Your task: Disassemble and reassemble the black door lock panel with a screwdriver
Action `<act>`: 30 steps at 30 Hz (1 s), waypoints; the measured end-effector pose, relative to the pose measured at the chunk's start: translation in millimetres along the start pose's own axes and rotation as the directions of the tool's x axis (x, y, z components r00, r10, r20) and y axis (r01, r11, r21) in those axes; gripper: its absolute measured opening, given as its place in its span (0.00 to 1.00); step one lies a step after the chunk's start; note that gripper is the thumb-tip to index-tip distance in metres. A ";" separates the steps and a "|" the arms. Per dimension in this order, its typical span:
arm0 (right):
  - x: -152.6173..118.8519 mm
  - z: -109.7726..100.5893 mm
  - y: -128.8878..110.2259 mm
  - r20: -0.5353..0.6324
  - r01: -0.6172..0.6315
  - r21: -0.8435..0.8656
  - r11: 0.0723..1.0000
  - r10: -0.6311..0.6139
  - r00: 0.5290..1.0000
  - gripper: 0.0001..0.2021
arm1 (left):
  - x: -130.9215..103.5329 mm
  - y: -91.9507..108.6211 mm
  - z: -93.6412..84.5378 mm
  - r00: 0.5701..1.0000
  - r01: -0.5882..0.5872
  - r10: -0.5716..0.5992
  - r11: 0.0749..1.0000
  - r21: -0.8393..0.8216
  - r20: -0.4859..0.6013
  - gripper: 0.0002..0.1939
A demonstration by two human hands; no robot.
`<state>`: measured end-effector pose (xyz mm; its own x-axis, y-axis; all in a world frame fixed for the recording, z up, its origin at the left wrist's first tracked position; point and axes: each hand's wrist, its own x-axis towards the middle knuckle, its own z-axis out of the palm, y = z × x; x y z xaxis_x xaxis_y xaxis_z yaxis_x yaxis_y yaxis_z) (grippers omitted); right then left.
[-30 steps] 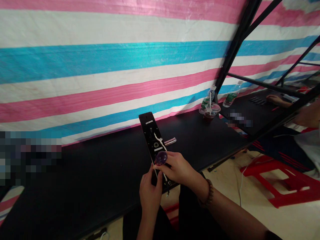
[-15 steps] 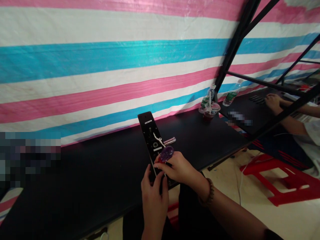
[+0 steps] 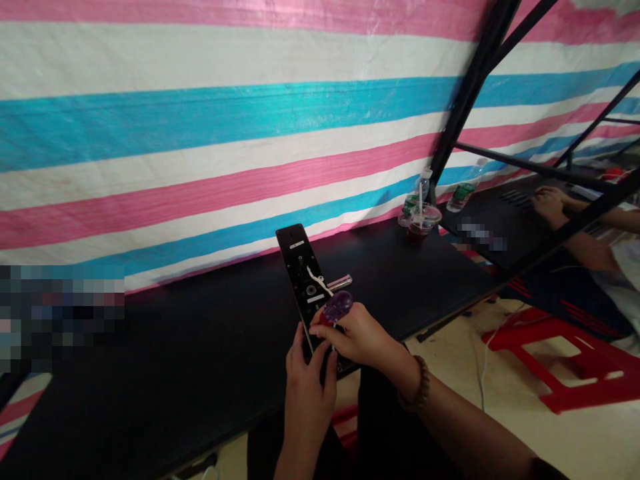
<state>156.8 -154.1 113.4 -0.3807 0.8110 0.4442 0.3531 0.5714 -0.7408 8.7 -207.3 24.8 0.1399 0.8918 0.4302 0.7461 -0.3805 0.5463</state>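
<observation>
A long black panel (image 3: pixel 295 252) with small fittings and white labels lies on the black table (image 3: pixel 200 347), its near end at the front edge. My right hand (image 3: pixel 357 337) is closed round a screwdriver with a purple handle (image 3: pixel 339 305), held over the near part of the panel. Fingers spread, my left hand (image 3: pixel 310 383) touches the panel's near left side. A white cable (image 3: pixel 319 279) lies on the panel's middle. Beside the panel's right edge is a clear tube-like piece (image 3: pixel 340 283). The screwdriver's tip is too small to make out.
A cup with a dark drink (image 3: pixel 423 223) and a plastic bottle (image 3: pixel 424 183) stand at the table's back right. Another bottle (image 3: pixel 461 197) leans beyond the black metal frame (image 3: pixel 465 100). At the right are a person's hands (image 3: pixel 550 200) and a red stool (image 3: pixel 555 393).
My left hand has shifted very slightly to the right. The purple handle has also moved slightly right. The panel stays in place.
</observation>
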 end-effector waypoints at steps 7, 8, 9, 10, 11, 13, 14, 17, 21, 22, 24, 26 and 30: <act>-3.4 3.9 3.1 -0.031 -0.030 0.004 1.000 0.030 0.999 0.05 | 8.1 6.7 -9.2 0.995 -0.017 0.009 0.997 0.071 0.099 0.14; -3.3 4.2 3.4 -0.029 -0.040 0.004 0.999 0.040 0.999 0.05 | 10.0 6.2 -9.6 0.994 -0.027 0.019 0.997 0.067 0.110 0.14; -3.1 4.3 3.4 -0.026 -0.048 0.004 0.999 0.049 0.998 0.05 | 11.8 5.3 -9.5 0.993 -0.038 0.031 0.998 0.058 0.117 0.13; -2.7 4.4 3.0 -0.022 -0.054 0.005 0.999 0.054 0.998 0.05 | 13.5 4.1 -9.0 0.992 -0.048 0.043 0.998 0.044 0.121 0.13; -2.3 4.3 2.4 -0.017 -0.058 0.005 0.998 0.058 0.998 0.05 | 14.8 2.5 -8.0 0.991 -0.060 0.056 0.998 0.026 0.122 0.13; -1.9 3.9 0.6 -0.011 -0.061 0.003 0.998 0.061 0.998 0.05 | 16.2 -1.2 -4.4 0.991 -0.083 0.083 0.997 -0.006 0.110 0.15; -1.9 3.6 -0.5 -0.008 -0.061 0.001 0.998 0.061 0.998 0.05 | 16.2 -3.2 -2.1 0.991 -0.090 0.091 0.996 -0.020 0.097 0.16; -2.8 2.2 -3.8 0.014 -0.063 -0.018 0.998 0.063 0.998 0.05 | 14.4 -9.5 4.9 0.994 -0.088 0.092 0.994 -0.064 0.051 0.17; -4.1 1.0 -5.0 0.059 -0.057 -0.029 0.998 0.059 0.997 0.06 | 11.3 -17.3 10.7 0.994 -0.051 0.066 0.985 -0.168 0.082 0.18; -4.3 1.2 -4.3 0.061 -0.054 -0.023 0.998 0.056 0.997 0.06 | 10.7 -18.7 11.4 0.994 -0.038 0.056 0.981 -0.189 0.090 0.19; -4.4 1.9 -1.8 0.050 -0.052 -0.005 0.999 0.052 0.997 0.06 | 9.7 -20.3 12.5 0.996 -0.011 0.031 0.975 -0.223 0.089 0.20; -4.3 3.1 1.4 0.030 -0.043 0.012 0.999 0.043 0.999 0.06 | 9.1 -20.0 12.8 0.995 0.009 0.016 0.967 -0.254 0.096 0.21; -4.5 5.2 5.3 0.016 -0.017 0.009 1.000 0.016 1.000 0.06 | 9.9 -16.2 11.4 0.986 0.032 0.017 0.957 -0.287 0.166 0.23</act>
<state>156.0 -155.4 104.9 -0.3881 0.8183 0.4241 0.3513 0.5567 -0.7527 5.4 -189.5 11.9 0.2584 0.9134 0.3144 0.5319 -0.4062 0.7430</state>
